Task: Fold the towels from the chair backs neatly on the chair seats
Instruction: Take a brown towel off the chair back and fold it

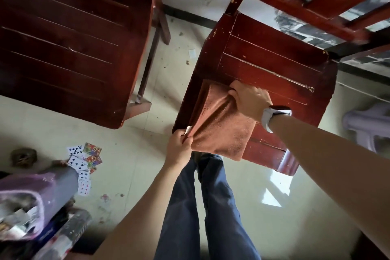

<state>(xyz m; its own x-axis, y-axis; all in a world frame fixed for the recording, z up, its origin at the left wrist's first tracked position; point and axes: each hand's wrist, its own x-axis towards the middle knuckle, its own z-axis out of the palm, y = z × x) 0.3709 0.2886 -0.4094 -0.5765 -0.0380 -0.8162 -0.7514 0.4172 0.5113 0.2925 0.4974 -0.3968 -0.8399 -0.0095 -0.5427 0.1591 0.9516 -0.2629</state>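
Towel [219,126], orange and partly folded, lies on the near left part of the right chair's seat [274,65], its near edge hanging a little past the seat's front. Left hand [179,148] pinches the towel's near left corner, fingers curled round the cloth by a small white tag. Right hand [249,99], with a watch [274,115] on the wrist, grips the far edge, bunching it so a ridge runs between the two hands. Left chair [69,34] stands beside, its seat bare. Playing cards [84,160] lie scattered on the floor [130,164] near a purple bag [35,200].
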